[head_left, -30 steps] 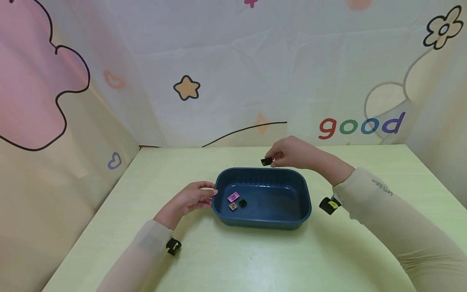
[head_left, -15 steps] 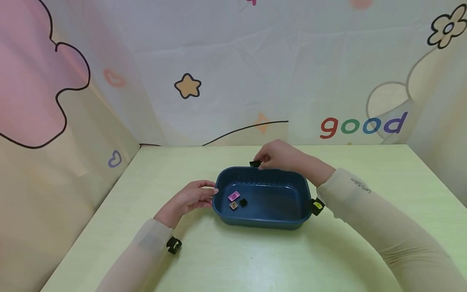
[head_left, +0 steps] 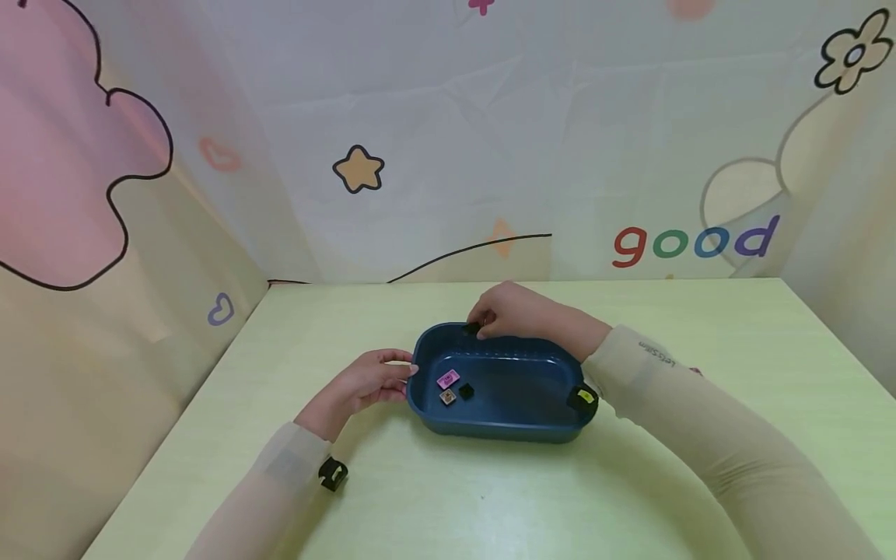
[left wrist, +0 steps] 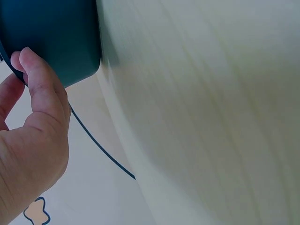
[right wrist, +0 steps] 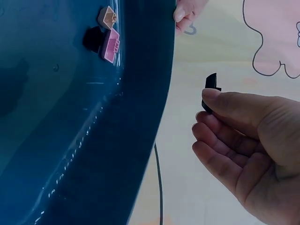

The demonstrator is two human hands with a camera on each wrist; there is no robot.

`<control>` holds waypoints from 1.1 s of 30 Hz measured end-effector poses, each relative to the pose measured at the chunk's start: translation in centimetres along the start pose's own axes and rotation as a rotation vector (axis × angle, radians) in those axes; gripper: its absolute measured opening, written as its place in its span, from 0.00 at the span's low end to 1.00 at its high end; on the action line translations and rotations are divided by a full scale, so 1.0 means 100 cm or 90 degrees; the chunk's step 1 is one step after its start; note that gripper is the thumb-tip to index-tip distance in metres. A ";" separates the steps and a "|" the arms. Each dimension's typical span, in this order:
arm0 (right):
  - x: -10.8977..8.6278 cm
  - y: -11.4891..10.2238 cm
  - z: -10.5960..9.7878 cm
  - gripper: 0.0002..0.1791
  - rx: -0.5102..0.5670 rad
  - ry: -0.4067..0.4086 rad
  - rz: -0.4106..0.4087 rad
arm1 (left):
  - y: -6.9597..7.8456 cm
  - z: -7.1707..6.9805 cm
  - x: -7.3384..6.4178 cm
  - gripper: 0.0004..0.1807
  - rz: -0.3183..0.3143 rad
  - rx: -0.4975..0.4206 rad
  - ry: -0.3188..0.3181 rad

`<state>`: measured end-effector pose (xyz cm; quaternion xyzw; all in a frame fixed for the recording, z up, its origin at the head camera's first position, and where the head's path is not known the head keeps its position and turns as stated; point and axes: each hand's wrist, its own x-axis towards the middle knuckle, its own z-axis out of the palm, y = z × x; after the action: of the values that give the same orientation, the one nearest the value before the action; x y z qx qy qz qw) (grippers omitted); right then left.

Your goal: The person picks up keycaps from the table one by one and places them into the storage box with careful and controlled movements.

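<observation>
A dark blue basin (head_left: 500, 429) stands on the table. My left hand (head_left: 374, 379) holds its left rim; in the left wrist view fingers (left wrist: 44, 84) lie along the outer wall and the rim passes between the fingertips. My right hand (head_left: 521, 311) is over the far rim, pinching a small black keycap (right wrist: 211, 82) between thumb and curled fingers. In the head view that keycap overlaps the far inner wall. Inside the basin, toward its left end, lie a pink keycap (head_left: 448, 379), a tan keycap (head_left: 447, 397) and another black keycap (head_left: 466, 391), close together.
The pale green table (head_left: 483, 502) reaches back to a printed cloth backdrop (head_left: 448, 155). A small pink thing (head_left: 695, 371) peeks out beyond the right sleeve (head_left: 672, 397). Black mounts are strapped at both wrists; the right one (head_left: 582, 398) overlaps the basin's right end.
My right hand has moved left and slightly toward me with the black keycap, from behind the basin to over its far rim. The pink thing now shows past the sleeve. My left hand stays put.
</observation>
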<state>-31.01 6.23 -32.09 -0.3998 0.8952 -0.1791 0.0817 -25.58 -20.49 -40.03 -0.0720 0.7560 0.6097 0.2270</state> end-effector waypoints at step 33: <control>0.020 0.008 0.033 0.14 -0.026 -0.103 0.004 | 0.001 0.000 -0.001 0.19 0.004 -0.010 -0.014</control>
<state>-31.92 4.44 -35.42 -0.4116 0.8905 -0.1276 0.1458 -25.51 -20.49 -39.89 -0.0645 0.7490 0.6169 0.2327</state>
